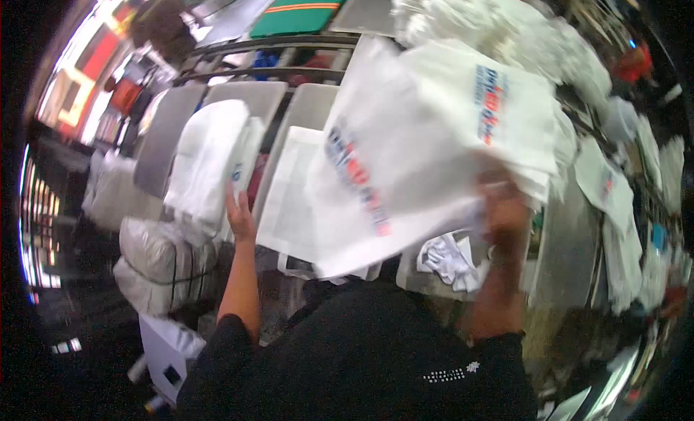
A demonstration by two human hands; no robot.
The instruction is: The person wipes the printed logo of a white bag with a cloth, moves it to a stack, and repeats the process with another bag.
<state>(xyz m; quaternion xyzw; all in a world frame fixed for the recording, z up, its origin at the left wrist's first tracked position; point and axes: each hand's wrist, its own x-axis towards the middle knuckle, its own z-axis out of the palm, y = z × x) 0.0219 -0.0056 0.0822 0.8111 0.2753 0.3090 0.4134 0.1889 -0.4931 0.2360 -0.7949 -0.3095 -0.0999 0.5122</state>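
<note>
A white cloth-like bag [383, 146] with blue and red print is raised and tilted in front of me, blurred by motion. At its right edge my right hand [500, 200] is closed on it; the fingers are smeared. Behind that hand lies a stack of similar printed white bags [524, 95]. My left hand [241, 217] has its fingers stretched up against the near right edge of a folded white pile [206, 157], seemingly touching it, and grips nothing visible. Between the two, a flat white bag [289, 189] lies on a grey board, partly covered by the raised one.
Crumpled white cloth [452, 262] sits near my body. A strapped white bundle [163, 262] is at the lower left. White material is heaped [499, 30] at the back right. A green board [300, 9] lies at the back. A person [159, 30] is at the far left.
</note>
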